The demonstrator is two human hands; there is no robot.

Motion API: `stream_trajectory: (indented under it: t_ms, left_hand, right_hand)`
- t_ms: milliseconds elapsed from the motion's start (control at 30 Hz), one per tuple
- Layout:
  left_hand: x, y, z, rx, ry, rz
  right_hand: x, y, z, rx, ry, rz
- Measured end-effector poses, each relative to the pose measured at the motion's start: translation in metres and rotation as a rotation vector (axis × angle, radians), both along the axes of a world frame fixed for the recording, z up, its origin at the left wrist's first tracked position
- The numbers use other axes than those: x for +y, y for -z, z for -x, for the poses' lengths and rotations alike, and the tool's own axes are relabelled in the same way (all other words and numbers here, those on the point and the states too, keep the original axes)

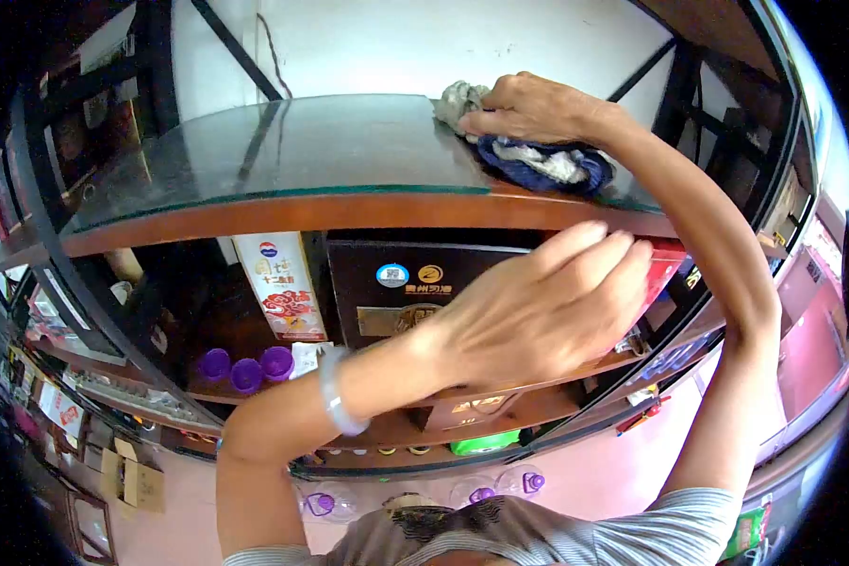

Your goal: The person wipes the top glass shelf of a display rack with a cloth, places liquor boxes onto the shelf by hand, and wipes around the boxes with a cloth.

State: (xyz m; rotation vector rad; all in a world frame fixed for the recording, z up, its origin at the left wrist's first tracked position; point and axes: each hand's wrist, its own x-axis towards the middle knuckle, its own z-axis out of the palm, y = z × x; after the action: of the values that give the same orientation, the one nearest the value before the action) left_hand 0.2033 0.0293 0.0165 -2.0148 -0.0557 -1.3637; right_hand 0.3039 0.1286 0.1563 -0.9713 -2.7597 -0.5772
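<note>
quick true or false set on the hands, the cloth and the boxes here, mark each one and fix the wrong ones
1. The right hand is on the bunched cloth on the glass-topped shelf. True.

2. The bracelet is on the right wrist. False: it is on the left.

3. In the picture, the white box stands right of the dark box. False: it stands to the left.

4. Three purple round items sit lower than the glass-topped shelf. True.

5. The left hand is on the cloth too. False: it is below, in front of the dark box.
</note>
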Motion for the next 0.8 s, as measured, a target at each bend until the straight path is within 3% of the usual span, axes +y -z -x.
stream_trajectory:
  t_ms: [100,233,300,367,400,500,633,800]
  left_hand:
    - [-0.048,-0.005,0.066,0.09,-0.174,0.164]
    - [-0.08,-0.007,0.131,-0.166,-0.673,0.09]
    - [-0.078,-0.006,0.159,-0.242,-0.779,0.021]
    - [-0.084,-0.004,0.185,-0.285,-0.862,0.054]
    - [-0.086,-0.003,0.197,-0.317,-0.909,0.05]
    - [-0.098,0.001,0.228,-0.389,-1.013,0.067]
    - [-0.111,0.001,0.264,-0.422,-1.15,0.192]
    - [-0.103,-0.004,0.296,-0.433,-1.252,0.183]
  right_hand:
    - [-0.023,0.005,-0.008,0.064,0.084,-0.018]
    - [-0.059,0.006,-0.011,0.027,0.022,-0.025]
    - [-0.073,0.016,-0.015,0.133,0.052,-0.153]
    - [-0.081,0.028,-0.019,0.22,0.003,-0.277]
    - [-0.091,0.029,-0.016,0.215,0.104,-0.28]
    - [-0.11,0.053,-0.014,0.444,-0.132,-0.531]
    - [-0.136,0.091,-0.01,0.581,-0.147,-0.648]
    - [-0.117,0.119,0.055,0.552,-0.177,-0.977]
